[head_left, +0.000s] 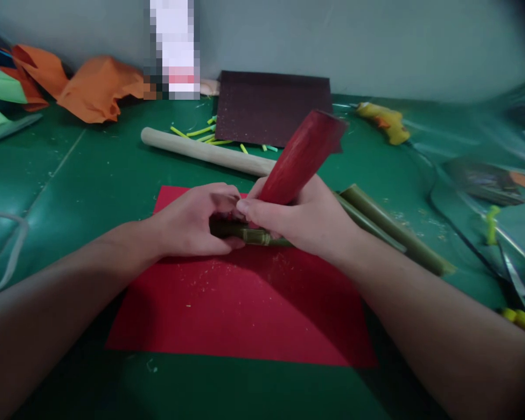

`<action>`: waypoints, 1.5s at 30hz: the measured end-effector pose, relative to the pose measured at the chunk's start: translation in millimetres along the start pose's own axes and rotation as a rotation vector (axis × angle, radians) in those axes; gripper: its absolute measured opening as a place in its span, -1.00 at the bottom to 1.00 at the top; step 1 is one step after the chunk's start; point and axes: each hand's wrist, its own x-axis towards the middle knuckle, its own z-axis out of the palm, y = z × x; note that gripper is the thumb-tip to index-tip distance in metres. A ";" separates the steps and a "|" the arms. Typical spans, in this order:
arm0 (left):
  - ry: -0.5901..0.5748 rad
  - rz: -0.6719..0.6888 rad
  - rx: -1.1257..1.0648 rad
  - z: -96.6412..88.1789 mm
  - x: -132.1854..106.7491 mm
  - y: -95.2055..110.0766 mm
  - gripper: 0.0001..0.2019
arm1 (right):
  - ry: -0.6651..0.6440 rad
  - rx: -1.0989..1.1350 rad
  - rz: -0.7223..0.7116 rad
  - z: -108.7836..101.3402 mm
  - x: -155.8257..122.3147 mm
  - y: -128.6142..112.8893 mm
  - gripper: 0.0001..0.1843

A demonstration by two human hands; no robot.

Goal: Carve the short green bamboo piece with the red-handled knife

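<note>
My left hand (192, 219) is closed around a slim green bamboo piece (256, 236), thumb below and fingers above. The piece lies crosswise over a red sheet (245, 303), with a node showing between my hands. My right hand (308, 213) grips a tool with a thick red handle (297, 157), which slants up and to the right. Its working end is hidden among my fingers, close to the bamboo. Fine pale shavings are scattered on the sheet. Just right of my right hand lie green bamboo strips (394, 233), partly covered by it.
Behind my hands are a wooden rod (201, 151), a dark board (271, 108) and several yellow-green bits (201, 131). A yellow glue gun (385, 122) trails a cord at the right, near scissors (522, 286). Crumpled orange paper (98, 87) sits by the wall.
</note>
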 end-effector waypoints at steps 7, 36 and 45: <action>-0.005 0.043 0.028 -0.1 0.7 -0.3 -0.86 | -0.043 0.029 0.049 3.3 -5.5 -2.4 -0.80; -0.034 -0.010 -0.050 -4.3 -0.1 -2.1 -0.81 | 0.060 0.054 -0.036 3.7 2.2 9.7 -0.66; 0.028 0.026 -0.124 -1.7 -1.3 -3.6 -0.90 | 0.151 -0.027 -0.065 7.1 -7.2 7.5 -0.66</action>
